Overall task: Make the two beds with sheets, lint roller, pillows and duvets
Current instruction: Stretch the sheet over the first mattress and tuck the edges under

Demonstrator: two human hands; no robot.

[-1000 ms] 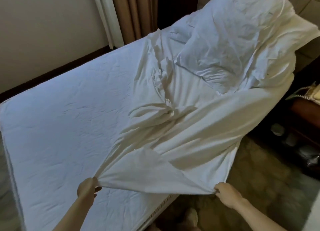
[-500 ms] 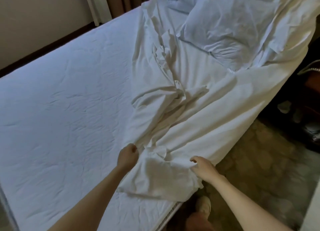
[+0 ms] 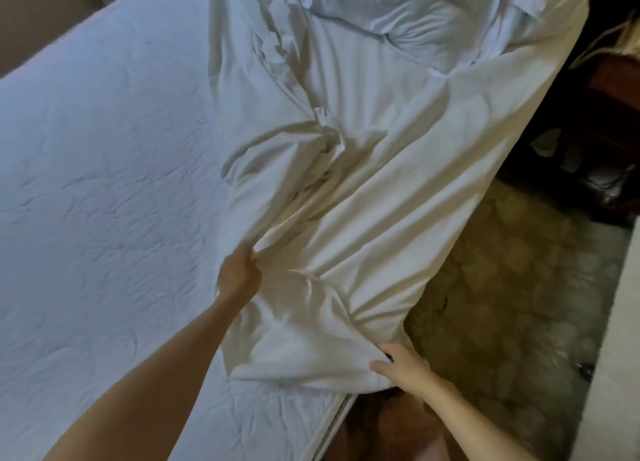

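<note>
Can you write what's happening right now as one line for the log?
sheet: bunched, not yet spread | left hand: grips sheet fold | right hand: grips sheet at mattress edge | pillow: far end

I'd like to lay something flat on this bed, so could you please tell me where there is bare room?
The mattress is bare on the left, between its wall-side edge and the bunched sheet. The right side is crowded: the sheet, held by the left hand and right hand, and the pillow beyond.
</note>
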